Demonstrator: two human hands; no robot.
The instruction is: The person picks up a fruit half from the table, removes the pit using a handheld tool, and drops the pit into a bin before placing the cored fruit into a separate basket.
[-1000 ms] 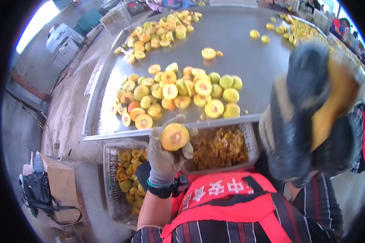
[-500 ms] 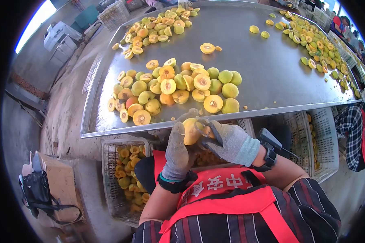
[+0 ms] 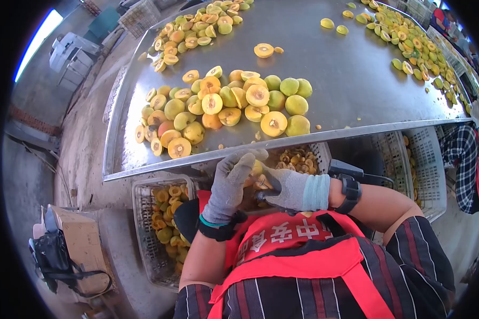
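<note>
Over on the steel table (image 3: 346,80), I've got three heaps of stone fruit on my feed: a near heap (image 3: 212,103), a far-left heap (image 3: 197,34) and a right-side heap (image 3: 418,56). Too piled up for me to count honestly. Easier ones: one cut half (image 3: 263,50) in the middle, one small chunk (image 3: 278,50) just beside it, and two loose pieces (image 3: 327,23) farther back. Lower down there's one left crate (image 3: 142,239) of halves, one middle crate (image 3: 324,157) of brownish pieces, and at least two pale crates (image 3: 434,175) on the right.

Now the hands, both in grey gloves. The left hand (image 3: 231,181) has its fingers bent round a yellow fruit (image 3: 257,169), which sits between both hands, just off the table's near edge. The right hand (image 3: 290,189) is half curled close against it; its fingertips are hidden, so I can't tell what it grips.

Writing-wise, the red apron (image 3: 298,266) has white characters: I can read 中, 安 and 食, with another partly visible.
</note>
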